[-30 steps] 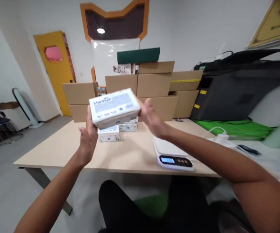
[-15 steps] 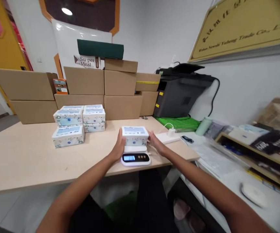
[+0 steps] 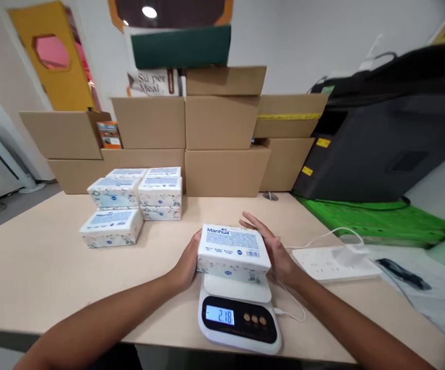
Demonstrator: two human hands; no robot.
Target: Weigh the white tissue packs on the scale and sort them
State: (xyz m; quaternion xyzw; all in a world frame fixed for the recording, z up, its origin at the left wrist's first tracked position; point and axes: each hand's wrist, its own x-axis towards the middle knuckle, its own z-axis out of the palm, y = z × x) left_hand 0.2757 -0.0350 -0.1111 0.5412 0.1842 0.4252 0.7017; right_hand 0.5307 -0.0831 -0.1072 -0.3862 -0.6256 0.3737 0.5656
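A white pack of tissues (image 3: 233, 246), printed "Manhua" in blue, is over the plate of a white kitchen scale (image 3: 240, 324). Whether its full weight rests on the plate I cannot tell. The scale's lit display shows digits like 218. My left hand (image 3: 187, 262) presses against the pack's left side, fingers along it. On the opposite side, my right hand (image 3: 278, 257) holds the pack with the palm edge and thumb, while some fingers stretch out past the back corner. More tissue packs (image 3: 160, 191) are stacked on the table to the left, with one pack (image 3: 111, 228) in front.
Cardboard boxes (image 3: 222, 123) line the table's back edge. A dark printer (image 3: 384, 128) stands on a green mat (image 3: 376, 221) at the right. Before it lie a white power strip (image 3: 334, 264) and a thin white cable (image 3: 297, 308) plugged into the scale.
The view has moved closer and turned left, so the pack and scale look larger. My right hand's fingers are now stretched out further behind the pack. Both hands are still at its sides.
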